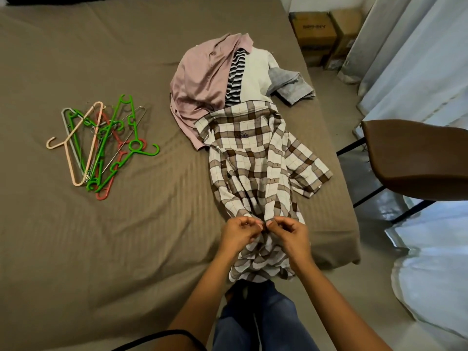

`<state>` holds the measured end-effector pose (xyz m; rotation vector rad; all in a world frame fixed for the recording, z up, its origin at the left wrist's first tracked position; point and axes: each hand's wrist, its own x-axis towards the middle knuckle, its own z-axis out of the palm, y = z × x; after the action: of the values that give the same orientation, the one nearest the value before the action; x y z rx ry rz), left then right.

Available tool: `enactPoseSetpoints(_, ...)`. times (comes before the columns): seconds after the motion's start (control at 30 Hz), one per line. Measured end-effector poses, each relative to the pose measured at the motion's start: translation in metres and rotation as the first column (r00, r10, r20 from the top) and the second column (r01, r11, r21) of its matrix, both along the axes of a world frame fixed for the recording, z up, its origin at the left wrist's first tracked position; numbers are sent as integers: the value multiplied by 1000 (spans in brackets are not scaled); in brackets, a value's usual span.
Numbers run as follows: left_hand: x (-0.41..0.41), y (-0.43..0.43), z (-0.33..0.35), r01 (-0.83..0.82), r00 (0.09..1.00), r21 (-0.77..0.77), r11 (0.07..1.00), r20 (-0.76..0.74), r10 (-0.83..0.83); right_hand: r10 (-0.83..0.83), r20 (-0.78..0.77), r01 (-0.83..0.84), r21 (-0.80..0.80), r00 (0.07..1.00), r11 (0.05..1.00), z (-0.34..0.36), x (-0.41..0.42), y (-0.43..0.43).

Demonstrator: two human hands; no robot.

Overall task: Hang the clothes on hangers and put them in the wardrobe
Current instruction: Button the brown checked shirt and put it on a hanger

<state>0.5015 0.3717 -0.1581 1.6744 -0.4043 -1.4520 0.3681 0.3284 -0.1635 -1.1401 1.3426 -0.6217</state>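
Observation:
A brown and white checked shirt (255, 163) lies lengthwise on the bed, collar away from me, its hem hanging over the near edge. My left hand (239, 233) and my right hand (288, 233) meet at the shirt's front placket near the hem, each pinching the fabric between thumb and fingers. Behind the shirt lies a heap of clothes: a pink shirt (202, 79), a black and white striped piece (235, 79), a cream garment (255, 77) and a grey one (291, 87). A pile of plastic and wire hangers (101, 143) in green, peach, red and grey lies at the left.
The bed (88, 236) has a brown sheet. A brown chair (415, 158) with black legs stands right of the bed. Cardboard boxes (324, 34) sit on the floor at the back right, beside pale curtains (417, 59). No wardrobe is in view.

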Motion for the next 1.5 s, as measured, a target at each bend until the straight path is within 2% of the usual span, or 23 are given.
enactPoseSetpoints(0.13,-1,2,-1,83,994,-10,996,72,-82,124,-247,-165,-155,961,974,1,-1,2)
enactPoseSetpoints(0.23,0,6,-3,117,984,8,993,131,-117,152,-352,-219,-159,923,963,6,3,3)
enactPoseSetpoints(0.4,-1,8,1,169,941,17,985,293,-167,147,-257,-173,-82,955,981,3,3,11)
enactPoseSetpoints(0.53,0,7,6,181,929,37,983,321,-184,108,-167,-120,-61,980,991,6,2,14)
enactPoseSetpoints(0.73,-2,7,5,133,925,34,991,353,-137,147,-205,-174,-123,968,977,10,3,25)
enactPoseSetpoints(0.87,-2,9,4,126,932,24,992,341,-127,148,-218,-185,-161,965,970,12,3,29)
enactPoseSetpoints(0.93,-2,11,1,119,937,22,993,329,-119,109,-179,-133,-127,978,983,13,3,31)
enactPoseSetpoints(1.07,-5,16,-5,17,992,19,1000,123,-19,47,-159,-64,-105,986,992,15,7,32)
enactPoseSetpoints(1.1,-6,17,-7,7,994,22,1000,111,-10,43,-161,-61,-112,986,992,15,8,32)
enactPoseSetpoints(1.33,-13,16,-15,-75,983,48,996,172,65,4,-210,-41,-170,978,985,12,14,36)
enactPoseSetpoints(1.5,-14,15,-19,-233,972,82,969,-11,235,-7,-141,-2,-63,990,998,7,13,33)
